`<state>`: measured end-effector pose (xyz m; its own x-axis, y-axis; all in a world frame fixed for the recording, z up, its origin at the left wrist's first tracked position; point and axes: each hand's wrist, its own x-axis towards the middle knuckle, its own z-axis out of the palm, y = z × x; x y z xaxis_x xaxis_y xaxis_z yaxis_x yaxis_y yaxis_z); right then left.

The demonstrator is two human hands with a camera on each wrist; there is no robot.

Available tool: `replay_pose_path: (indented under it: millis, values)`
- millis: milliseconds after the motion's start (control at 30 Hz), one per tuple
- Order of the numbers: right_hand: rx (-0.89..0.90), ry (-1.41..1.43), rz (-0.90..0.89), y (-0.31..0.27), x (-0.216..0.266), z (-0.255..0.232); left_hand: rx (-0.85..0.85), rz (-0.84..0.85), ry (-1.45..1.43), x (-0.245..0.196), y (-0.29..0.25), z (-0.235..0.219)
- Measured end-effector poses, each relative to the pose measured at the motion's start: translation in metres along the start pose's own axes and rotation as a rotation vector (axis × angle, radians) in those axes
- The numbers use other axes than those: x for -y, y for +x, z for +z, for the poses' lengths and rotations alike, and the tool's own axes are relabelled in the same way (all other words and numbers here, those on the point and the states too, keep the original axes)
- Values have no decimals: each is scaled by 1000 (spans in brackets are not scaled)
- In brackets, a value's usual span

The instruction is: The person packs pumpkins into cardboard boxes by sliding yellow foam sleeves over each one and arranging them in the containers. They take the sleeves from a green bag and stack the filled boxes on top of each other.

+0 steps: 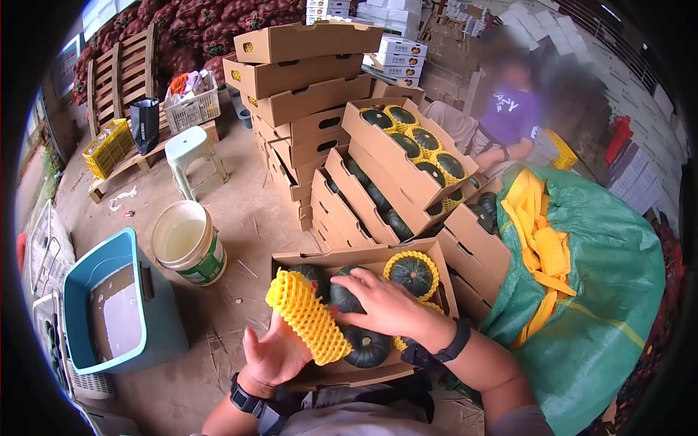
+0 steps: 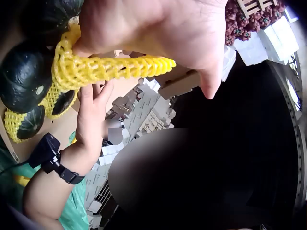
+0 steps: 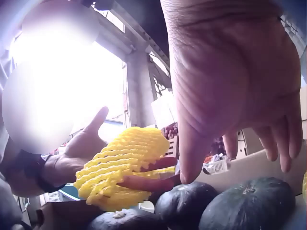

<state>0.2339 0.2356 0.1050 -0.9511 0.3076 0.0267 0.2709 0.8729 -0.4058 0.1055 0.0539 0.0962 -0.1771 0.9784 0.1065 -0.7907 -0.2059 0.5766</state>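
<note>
A yellow foam net sleeve point(image 1: 309, 316) sits over the straight fingers of my left hand point(image 1: 273, 356), whose thumb stands apart from it. My right hand point(image 1: 392, 305) reaches palm down over the cardboard box point(image 1: 342, 256), fingers extended above dark green kabocha squash. Beneath it lies a bare squash point(image 1: 366, 347), partly hidden by the sleeve. Another squash point(image 1: 411, 275) in the same box wears a yellow net. The right wrist view shows bare squash point(image 3: 249, 203) below the right fingertips, and the sleeve point(image 3: 124, 163) beside that hand.
Stacked boxes point(image 1: 305, 43) and open boxes of netted squash point(image 1: 407, 142) stand beyond. A green sack point(image 1: 603, 291) with yellow sleeves point(image 1: 538, 232) is at right. Left are a blue tub point(image 1: 138, 320), a bucket point(image 1: 185, 240) and a stool point(image 1: 190, 149). A person point(image 1: 509, 109) sits behind.
</note>
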Motion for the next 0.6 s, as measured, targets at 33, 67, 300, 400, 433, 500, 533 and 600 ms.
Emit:
replay_pose_path:
  millis: [33, 67, 300, 400, 433, 500, 533, 600]
  values:
    - [113, -115, 156, 13, -7, -2, -89, -42, -1, 8, -3, -23]
    - [228, -228, 310, 23, -11, 2, -173, -76, 16, 18, -5, -37]
    - [72, -63, 271, 18, -14, 11, -273, -125, 209, 17, 5, -25]
    - [-330, 34, -81, -11, 26, -5, -316, 27, 302, 25, 24, -10]
    - [-318, 138, -176, -23, 38, -15, -329, 112, 409, 26, 22, -12]
    - [-416, 700, -164, -48, 26, -9, -296, 272, 332, 23, 23, -7]
    - [-505, 1155, -48, -58, 11, 3, -238, 211, 186, 20, 21, -5]
    - [-440, 1522, 122, -48, 7, 25, -111, 81, -108, 19, 13, -9]
